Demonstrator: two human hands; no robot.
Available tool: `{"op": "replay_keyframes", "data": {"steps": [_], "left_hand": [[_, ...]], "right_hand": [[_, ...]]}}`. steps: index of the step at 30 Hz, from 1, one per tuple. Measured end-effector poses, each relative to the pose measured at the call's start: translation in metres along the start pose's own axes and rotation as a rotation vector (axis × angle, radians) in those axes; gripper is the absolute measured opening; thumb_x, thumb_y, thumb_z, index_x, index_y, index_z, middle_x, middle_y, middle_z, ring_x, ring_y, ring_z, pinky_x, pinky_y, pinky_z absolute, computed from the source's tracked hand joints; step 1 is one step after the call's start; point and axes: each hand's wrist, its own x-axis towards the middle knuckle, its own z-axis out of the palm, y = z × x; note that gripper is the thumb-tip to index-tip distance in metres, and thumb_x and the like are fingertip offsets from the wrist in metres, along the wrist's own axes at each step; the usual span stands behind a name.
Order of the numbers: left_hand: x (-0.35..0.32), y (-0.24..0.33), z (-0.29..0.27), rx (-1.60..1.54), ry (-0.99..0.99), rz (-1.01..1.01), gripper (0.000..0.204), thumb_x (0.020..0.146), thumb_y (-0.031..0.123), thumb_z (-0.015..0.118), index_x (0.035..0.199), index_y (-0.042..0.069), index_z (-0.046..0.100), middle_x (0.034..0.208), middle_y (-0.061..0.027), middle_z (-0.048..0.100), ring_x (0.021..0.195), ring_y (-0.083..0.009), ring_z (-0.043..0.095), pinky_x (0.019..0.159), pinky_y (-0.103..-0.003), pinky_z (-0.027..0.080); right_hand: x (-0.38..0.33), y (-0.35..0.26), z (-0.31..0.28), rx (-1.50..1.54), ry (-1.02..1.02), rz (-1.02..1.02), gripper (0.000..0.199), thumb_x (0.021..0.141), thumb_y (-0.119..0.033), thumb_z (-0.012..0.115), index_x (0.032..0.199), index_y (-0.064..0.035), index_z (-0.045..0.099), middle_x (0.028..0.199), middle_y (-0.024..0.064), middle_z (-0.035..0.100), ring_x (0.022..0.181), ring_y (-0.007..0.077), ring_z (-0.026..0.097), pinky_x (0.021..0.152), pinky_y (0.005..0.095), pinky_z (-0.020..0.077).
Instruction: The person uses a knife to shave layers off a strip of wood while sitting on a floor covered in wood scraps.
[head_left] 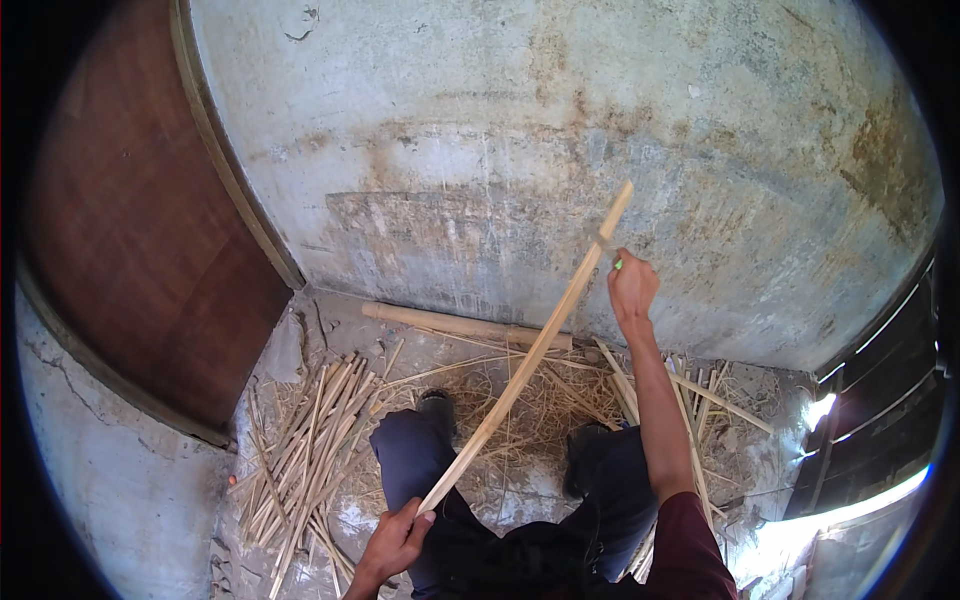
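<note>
A long pale bamboo strip slants up and away between my knees toward the wall. Its near end is gripped by my left hand, fingers closed around it. My right hand is a closed fist beside the strip's far part. Out of that fist shows the green handle of a knife, and its greyish blade, blurred, lies against or across the strip. Most of the handle is hidden by my fingers.
A heap of split bamboo sticks lies at my left; more sticks lie at the right. A thick bamboo pole rests near the stained wall. Shavings cover the floor between my feet. A brown door panel stands left.
</note>
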Motion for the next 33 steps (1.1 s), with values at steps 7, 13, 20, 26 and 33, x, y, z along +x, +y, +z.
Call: {"op": "replay_keyframes", "data": {"steps": [7,13,20,26,33], "left_hand": [[-0.017,-0.034,-0.013,-0.082,-0.038,-0.035,0.026,0.106,0.024,0.060,0.097,0.000,0.061,0.062,-0.0147,0.056,0.056,-0.0265,0.057,0.058,-0.039,0.043],[-0.008,-0.056,-0.018,-0.232,-0.033,-0.070,0.025,0.106,0.023,0.061,0.097,0.000,0.063,0.064,-0.0046,0.056,0.058,-0.0138,0.050,0.058,-0.034,0.042],[-0.003,-0.065,-0.035,-0.192,0.098,-0.130,0.025,0.104,0.021,0.061,0.090,0.000,0.062,0.064,-0.0032,0.056,0.059,-0.0124,0.050,0.056,-0.033,0.041],[-0.002,-0.069,-0.035,-0.223,0.131,-0.173,0.027,0.105,0.022,0.059,0.088,0.000,0.061,0.062,-0.0017,0.053,0.058,-0.0108,0.048,0.055,-0.033,0.039],[-0.001,-0.069,-0.027,-0.379,0.074,-0.176,0.025,0.106,0.021,0.059,0.091,0.001,0.064,0.065,0.0006,0.054,0.058,-0.0088,0.047,0.055,-0.029,0.039]], "right_hand": [[0.006,0.032,0.008,0.046,-0.021,0.263,0.019,0.089,-0.013,0.063,0.098,-0.0100,0.079,0.086,0.0234,0.074,0.084,0.0428,0.074,0.075,0.0513,0.0575],[0.000,0.068,0.022,0.382,-0.442,0.031,0.020,0.088,-0.015,0.061,0.087,-0.0052,0.079,0.083,0.0191,0.076,0.085,0.0368,0.076,0.081,0.0495,0.0572],[-0.037,0.033,0.027,-0.528,-1.365,-0.115,0.025,0.084,-0.021,0.067,0.102,-0.0109,0.083,0.108,0.0124,0.080,0.105,0.0266,0.076,0.087,0.0399,0.0575],[-0.029,0.066,0.020,-0.588,-1.203,-0.110,0.048,0.078,-0.044,0.079,0.110,-0.0084,0.081,0.113,0.0128,0.079,0.114,0.0266,0.074,0.090,0.0380,0.0576],[-0.020,0.004,-0.022,0.774,-1.033,0.225,0.053,0.097,-0.047,0.070,0.128,-0.0050,0.072,0.098,0.0089,0.076,0.060,0.0089,0.046,0.057,0.0272,0.0382]]}}
